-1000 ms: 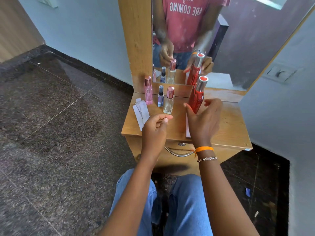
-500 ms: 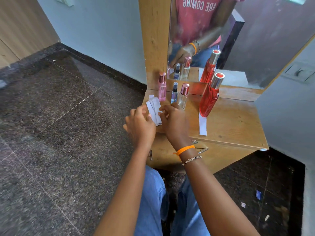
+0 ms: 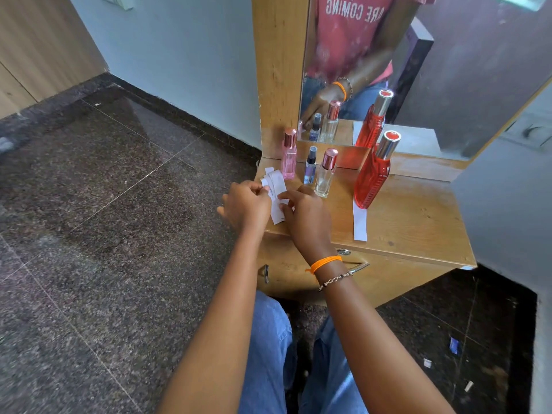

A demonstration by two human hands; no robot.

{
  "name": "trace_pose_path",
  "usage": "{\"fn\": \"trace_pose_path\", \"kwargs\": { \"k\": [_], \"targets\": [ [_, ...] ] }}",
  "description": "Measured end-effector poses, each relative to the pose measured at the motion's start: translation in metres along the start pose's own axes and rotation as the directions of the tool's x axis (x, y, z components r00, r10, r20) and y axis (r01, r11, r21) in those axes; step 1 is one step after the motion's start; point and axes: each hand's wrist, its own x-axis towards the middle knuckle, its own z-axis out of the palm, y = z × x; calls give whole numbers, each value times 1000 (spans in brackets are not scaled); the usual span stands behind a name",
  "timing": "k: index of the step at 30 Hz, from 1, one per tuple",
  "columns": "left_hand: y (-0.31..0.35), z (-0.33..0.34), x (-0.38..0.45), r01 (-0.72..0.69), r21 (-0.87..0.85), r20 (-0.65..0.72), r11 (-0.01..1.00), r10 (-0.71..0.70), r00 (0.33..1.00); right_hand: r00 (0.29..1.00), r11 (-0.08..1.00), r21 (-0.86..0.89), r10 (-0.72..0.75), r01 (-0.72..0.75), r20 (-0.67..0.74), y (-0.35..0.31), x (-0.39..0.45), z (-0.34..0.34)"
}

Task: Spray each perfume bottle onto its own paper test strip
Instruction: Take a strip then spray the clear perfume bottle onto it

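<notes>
On the wooden dresser top (image 3: 418, 216) stand a tall red bottle (image 3: 372, 176), a clear bottle with a pink cap (image 3: 325, 174), a small purple bottle (image 3: 310, 165) and a pink bottle (image 3: 289, 155). One white strip (image 3: 360, 222) lies flat in front of the red bottle. A small stack of white paper strips (image 3: 276, 189) lies at the top's left edge. My left hand (image 3: 246, 204) pinches the stack's left side. My right hand (image 3: 304, 215) pinches a strip on the stack's right side.
A mirror (image 3: 418, 70) rises behind the bottles and repeats them. A drawer with a metal handle (image 3: 355, 267) sits under the top. A grey wall (image 3: 507, 210) closes the right side. Dark stone floor (image 3: 104, 234) spreads to the left; my knees are below the dresser.
My right hand let go of the red bottle, which now stands on the top behind its strip. Both hands moved left to the stack of strips and took hold of it.
</notes>
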Motion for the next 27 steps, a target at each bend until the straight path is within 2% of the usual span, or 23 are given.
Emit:
{"fn": "trace_pose_path", "kwargs": {
  "k": [3,7,11,13,15,17,21,24,25,26,27],
  "targets": [
    [0,-8,1,-7,-73,-10,997,6,1000,1000,1000,9,0,0,-4,1,0,1],
    [3,-27,-3,-99,-222,34,970,109,993,1000,1000,11,4,-4,2,2,0,1],
    [9,-34,-13,-96,-356,201,930,176,964,981,977,209,2,39,-193,-4,-7,-8],
    [13,-34,-19,-71,-422,261,904,196,945,976,913,406,57,34,-211,-7,-12,-18],
    [15,-35,-26,-58,-463,315,884,226,922,981,789,615,124,-5,-150,-7,-18,-29],
    [17,-36,-33,-59,-458,385,887,257,886,978,672,737,193,-69,-84,-1,-22,-41],
    [19,-34,-49,-64,-419,542,906,306,783,951,499,844,306,-197,42,18,-30,-63],
    [18,-31,-59,-104,-368,686,924,346,640,938,474,863,348,-173,-4,31,-37,-76],
    [16,-29,-62,-135,-351,706,927,356,612,927,472,866,373,-163,-29,35,-40,-80],
    [15,-27,-65,-155,-350,698,924,367,615,915,468,869,400,-162,-45,38,-43,-83],
    [14,-25,-68,-155,-367,666,917,376,645,904,465,869,424,-169,-51,42,-47,-87]
  ]
}}
